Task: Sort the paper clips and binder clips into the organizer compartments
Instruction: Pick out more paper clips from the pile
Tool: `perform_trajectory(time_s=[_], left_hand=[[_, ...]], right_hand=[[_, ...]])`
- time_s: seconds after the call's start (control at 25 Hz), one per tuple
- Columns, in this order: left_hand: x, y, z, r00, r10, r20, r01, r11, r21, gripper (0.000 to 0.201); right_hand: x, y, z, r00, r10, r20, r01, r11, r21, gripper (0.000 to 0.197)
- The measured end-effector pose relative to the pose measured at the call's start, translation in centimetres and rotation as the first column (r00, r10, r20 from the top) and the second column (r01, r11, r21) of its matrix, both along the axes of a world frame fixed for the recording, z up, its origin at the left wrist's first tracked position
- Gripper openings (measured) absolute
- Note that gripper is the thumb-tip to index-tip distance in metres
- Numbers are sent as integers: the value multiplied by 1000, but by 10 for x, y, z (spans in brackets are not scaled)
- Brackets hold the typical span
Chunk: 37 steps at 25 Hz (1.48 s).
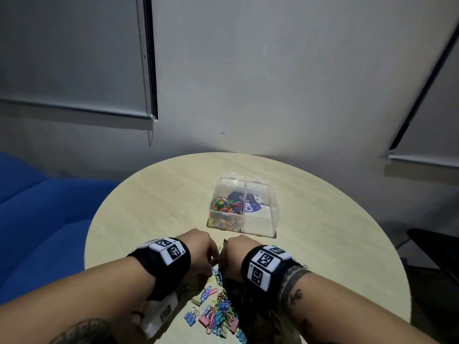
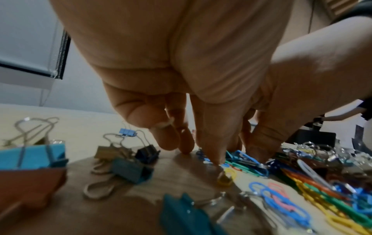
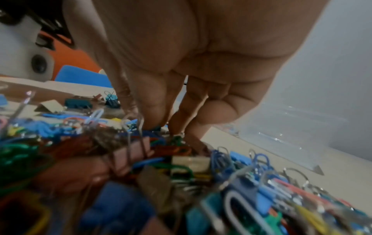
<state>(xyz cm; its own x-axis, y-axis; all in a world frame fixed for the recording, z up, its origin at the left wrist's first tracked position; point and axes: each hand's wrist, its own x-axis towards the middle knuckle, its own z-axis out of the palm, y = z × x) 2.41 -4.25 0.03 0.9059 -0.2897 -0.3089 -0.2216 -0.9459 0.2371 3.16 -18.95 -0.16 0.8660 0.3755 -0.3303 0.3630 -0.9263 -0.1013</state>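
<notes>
Both hands are being held together over the mixed pile (image 1: pixel 218 311) of paper clips and binder clips on the round table (image 1: pixel 159 194). The left hand (image 1: pixel 198 249) and right hand (image 1: pixel 236 252) are being pointed fingertips-down into loose clips; a definite pinch cannot be told. The clear organizer (image 1: pixel 244 207) is being left just beyond, its left compartment already holding coloured paper clips (image 1: pixel 226 204).
</notes>
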Motion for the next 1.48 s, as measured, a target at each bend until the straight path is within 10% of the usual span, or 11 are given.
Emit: perform_trajectory(time_s=[0.76,1.0,1.24,1.48], left_hand=[[-7,-3,-12,986,-156,55,133,944,301,25],[-12,24,9,991,76,112,-64,992,-110,14],[-22,41,1,950,280,-138,-311,813,-491,35],[-20,27,-4,956,288,-64,-293,903,-315,12]], right_hand=[[-2,-20,12,996,-68,65,54,978,200,8],[-14,10,3,992,122,22,-123,990,66,19],[-12,17,5,977,197,78,-192,979,-69,29],[-8,17,-7,984,167,59,-168,986,9,21]])
